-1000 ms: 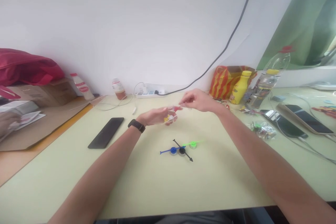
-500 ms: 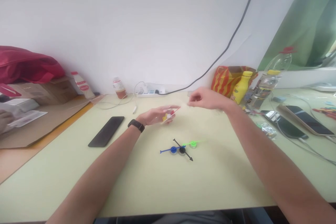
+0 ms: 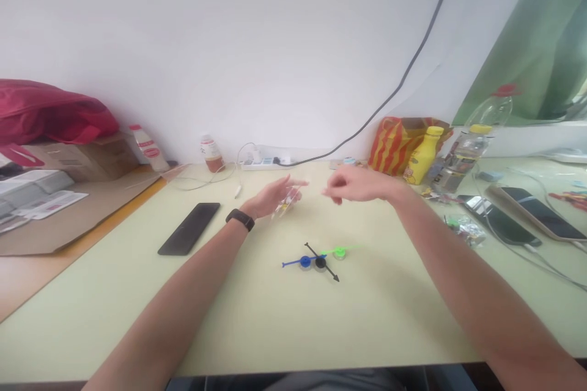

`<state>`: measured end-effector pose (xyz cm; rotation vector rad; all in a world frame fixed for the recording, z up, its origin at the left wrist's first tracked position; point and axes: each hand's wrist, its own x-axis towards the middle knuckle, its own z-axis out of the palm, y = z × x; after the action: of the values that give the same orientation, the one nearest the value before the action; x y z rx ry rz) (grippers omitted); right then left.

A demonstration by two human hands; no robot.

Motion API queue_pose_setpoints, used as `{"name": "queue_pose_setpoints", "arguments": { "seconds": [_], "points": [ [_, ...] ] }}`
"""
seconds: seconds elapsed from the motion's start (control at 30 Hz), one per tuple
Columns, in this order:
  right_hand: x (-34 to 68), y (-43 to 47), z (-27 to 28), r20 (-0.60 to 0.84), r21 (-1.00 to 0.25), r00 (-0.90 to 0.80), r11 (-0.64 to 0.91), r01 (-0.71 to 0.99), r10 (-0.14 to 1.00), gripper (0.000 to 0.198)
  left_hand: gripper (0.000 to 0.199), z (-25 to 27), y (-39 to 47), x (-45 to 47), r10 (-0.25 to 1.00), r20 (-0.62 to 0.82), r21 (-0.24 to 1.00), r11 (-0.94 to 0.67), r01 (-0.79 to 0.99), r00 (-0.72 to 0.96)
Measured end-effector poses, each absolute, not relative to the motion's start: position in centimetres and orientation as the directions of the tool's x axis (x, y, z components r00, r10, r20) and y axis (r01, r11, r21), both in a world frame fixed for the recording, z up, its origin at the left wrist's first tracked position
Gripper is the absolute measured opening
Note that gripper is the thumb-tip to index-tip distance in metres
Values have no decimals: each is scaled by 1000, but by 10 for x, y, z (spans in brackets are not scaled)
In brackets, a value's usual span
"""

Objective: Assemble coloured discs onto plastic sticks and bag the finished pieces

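Note:
Above the far middle of the table, my left hand [image 3: 268, 197] is closed around a small clear plastic bag [image 3: 285, 205] with tiny coloured parts in it, yellow among them. To the right, my right hand [image 3: 355, 183] is curled with thumb and fingers pinched together at about the same height. Whatever that pinch holds is too small or too transparent to make out. Nearer to me on the table lie three arrow-shaped spinner pieces with round hubs: a blue one [image 3: 305, 261], a black one [image 3: 320, 263] and a green one [image 3: 340, 252], close together and partly overlapping.
A black phone [image 3: 189, 228] lies left of my left forearm. Bottles and a power strip [image 3: 263, 163] stand along the wall. At right are a yellow bottle [image 3: 422, 156], a striped bag [image 3: 389, 143], phones on cables and a crumpled clear packet [image 3: 470, 231]. Cardboard [image 3: 87, 208] covers the left side.
My left hand has turned slightly, so the coloured parts in the bag show less. My right hand has dipped a little and curled more. The spinner pieces lie as before.

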<state>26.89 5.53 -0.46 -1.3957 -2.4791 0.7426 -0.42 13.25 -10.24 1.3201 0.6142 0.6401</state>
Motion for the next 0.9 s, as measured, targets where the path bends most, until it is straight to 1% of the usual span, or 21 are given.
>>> {"name": "queue_pose_setpoints", "arguments": {
  "seconds": [0.03,0.07,0.1,0.13,0.17,0.23,0.27,0.33,0.4,0.5,0.63,0.7,0.77,0.83,0.9],
  "points": [
    [268,54,-7,-202,-531,-608,436,727,768,34,60,-103,134,-2,778,-40,979,155,-130,628],
    [265,54,-11,-304,-544,-658,441,713,689,29,58,-104,136,0,832,-27,968,159,-192,554],
    [260,55,-17,-370,-550,-688,449,704,625,26,53,-106,139,3,883,-9,958,142,-249,470],
    [253,56,-25,-394,-547,-699,459,700,596,26,47,-108,141,6,923,15,950,107,-293,384],
    [245,57,-34,-396,-544,-698,460,702,597,29,39,-111,144,9,950,41,945,64,-321,308],
    [230,61,-51,-388,-546,-711,476,690,587,30,27,-117,150,14,972,69,946,8,-323,224],
    [224,62,-58,-382,-555,-726,487,675,572,26,25,-120,152,16,976,74,950,-8,-311,202],
    [215,62,-68,-360,-577,-757,508,640,545,18,31,-126,155,18,982,85,961,-37,-273,166],
    [212,61,-72,-332,-601,-771,509,617,543,16,40,-129,155,18,983,103,972,-66,-226,154],
    [211,58,-73,-306,-606,-768,507,613,563,23,50,-131,151,18,973,138,982,-110,-154,184],
    [210,55,-71,-290,-598,-779,530,601,556,13,56,-134,145,20,945,157,987,-153,-39,287],
    [209,54,-69,-277,-594,-778,536,600,564,13,58,-138,142,21,927,149,987,-163,10,345],
    [208,52,-68,-282,-554,-753,540,634,595,21,56,-141,140,24,909,162,979,-197,54,383],
    [207,50,-68,-305,-502,-727,545,672,615,26,54,-142,138,27,895,221,960,-269,75,388],
    [206,48,-70,-333,-488,-729,552,676,598,23,54,-141,136,30,877,300,933,-351,75,374]
  ]
}}
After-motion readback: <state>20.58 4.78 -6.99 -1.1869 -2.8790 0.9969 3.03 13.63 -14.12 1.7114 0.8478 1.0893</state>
